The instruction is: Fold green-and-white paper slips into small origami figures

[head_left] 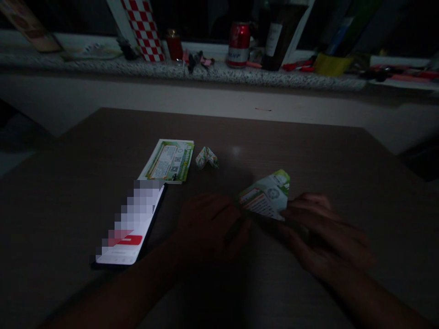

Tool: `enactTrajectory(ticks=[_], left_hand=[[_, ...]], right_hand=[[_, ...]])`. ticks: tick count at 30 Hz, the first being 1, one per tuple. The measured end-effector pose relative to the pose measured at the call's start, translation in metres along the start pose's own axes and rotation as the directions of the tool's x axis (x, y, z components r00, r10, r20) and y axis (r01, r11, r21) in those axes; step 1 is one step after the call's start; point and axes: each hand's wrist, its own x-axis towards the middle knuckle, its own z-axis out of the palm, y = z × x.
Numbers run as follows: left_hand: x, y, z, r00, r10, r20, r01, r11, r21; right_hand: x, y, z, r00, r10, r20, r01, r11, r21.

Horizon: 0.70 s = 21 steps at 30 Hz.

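Two bare hands work over the middle of the table (360, 173), and between them sits a folded sheet of green-and-white printed paper (264, 196), its pointed upper corner turned toward the table's far edge. From where I stand, the right hand (322, 233) has its grip closed on the paper's right side, fingers over it and thumb beneath. The left hand (212, 226) is curled at the paper's left end, deep in shadow; I can't tell whether its grip is holding the sheet or just touching it.

Toward the far left corner lies a stack of printed sheets (169, 160), green and white as well. Just to its right stands a small folded paper piece (206, 158) with two peaks. A phone (137, 224) with a lit screen lies on the left, nearer the table's near edge, its top end close to the stack.

Past the far edge, a speckled windowsill (212, 73) carries a red can (239, 45) and a dark bottle (274, 41).
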Motion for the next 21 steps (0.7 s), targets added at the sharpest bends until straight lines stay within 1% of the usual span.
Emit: enactTrajectory(ticks=[2,4,6,7,9,10,12,14,16,18,19,21], left_hand=[[-0.001,-0.001,0.001,1.0,-0.005,-0.001,0.005,1.0,-0.016],[-0.002,-0.001,0.001,0.999,-0.048,-0.015,0.047,0.998,-0.049],[-0.002,-0.002,0.002,0.988,-0.15,-0.03,0.147,0.985,-0.093],[-0.003,-0.003,0.003,0.975,-0.216,-0.046,0.21,0.971,-0.117],[-0.004,-0.003,0.006,0.936,-0.344,-0.076,0.327,0.928,-0.181],[-0.004,-0.003,0.008,0.914,-0.399,-0.071,0.374,0.899,-0.228],[-0.005,-0.002,0.012,0.879,-0.476,-0.002,0.445,0.822,-0.357],[-0.005,0.0,0.017,0.843,-0.523,0.127,0.515,0.713,-0.477],[-0.005,0.001,0.02,0.799,-0.557,0.227,0.583,0.623,-0.521],[-0.004,0.002,0.021,0.765,-0.581,0.278,0.628,0.577,-0.522],[-0.004,0.003,0.022,0.759,-0.584,0.289,0.635,0.565,-0.526],[-0.004,0.003,0.022,0.76,-0.581,0.291,0.63,0.551,-0.547]], right_hand=[[-0.003,0.002,0.003,1.0,0.023,-0.015,-0.022,1.0,0.016],[-0.004,0.004,0.005,0.998,0.061,-0.034,-0.06,0.998,0.031],[-0.004,0.003,0.008,0.994,0.094,-0.059,-0.092,0.995,0.041],[-0.004,0.003,0.009,0.992,0.102,-0.08,-0.099,0.994,0.042],[-0.002,0.0,0.011,0.986,0.126,-0.111,-0.123,0.992,0.035],[-0.002,-0.001,0.012,0.983,0.139,-0.119,-0.137,0.99,0.029],[-0.001,-0.003,0.014,0.98,0.167,-0.106,-0.164,0.986,0.032],[-0.001,-0.003,0.017,0.982,0.18,-0.059,-0.176,0.982,0.066],[-0.001,-0.002,0.019,0.985,0.168,-0.027,-0.163,0.978,0.129],[-0.001,0.001,0.021,0.985,0.173,-0.013,-0.167,0.967,0.19],[-0.002,0.002,0.022,0.982,0.187,-0.007,-0.181,0.96,0.215],[-0.003,0.003,0.024,0.973,0.229,0.017,-0.226,0.941,0.252]])
